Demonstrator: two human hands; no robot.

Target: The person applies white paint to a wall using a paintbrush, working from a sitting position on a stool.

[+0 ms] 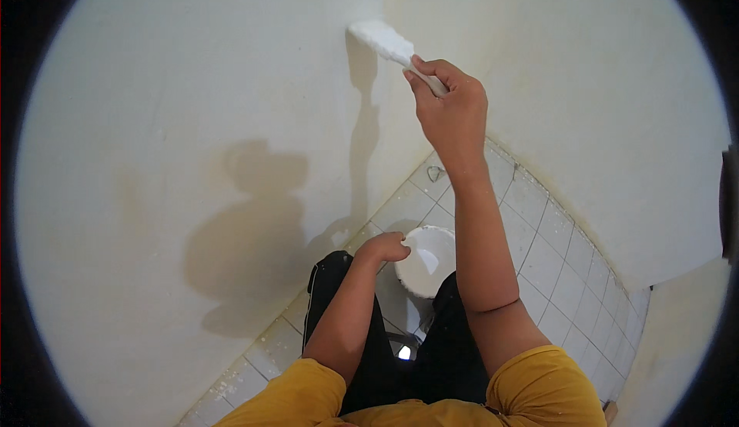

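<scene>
Pale tiled floor (pixel 566 273), white paint bucket (pixel 427 261) standing on it

- We see the wall (pixel 192 81) as matt white paint, chalky, with faint yellowish stains on the left and near its foot.
- The brush (pixel 382 40) at the far wall looks coated in thick, wet white paint; what it is made of we cannot tell.
- The bucket (pixel 427 260) near our knees looks like smooth plastic, filled white.
- The floor (pixel 554 258) is glazed ceramic tile, pale and slightly glossy, with grimy grout and paint speckles near left.
- Our shirt (pixel 539 388) is matt yellow cloth; the trousers (pixel 339 288) are black cloth.
</scene>
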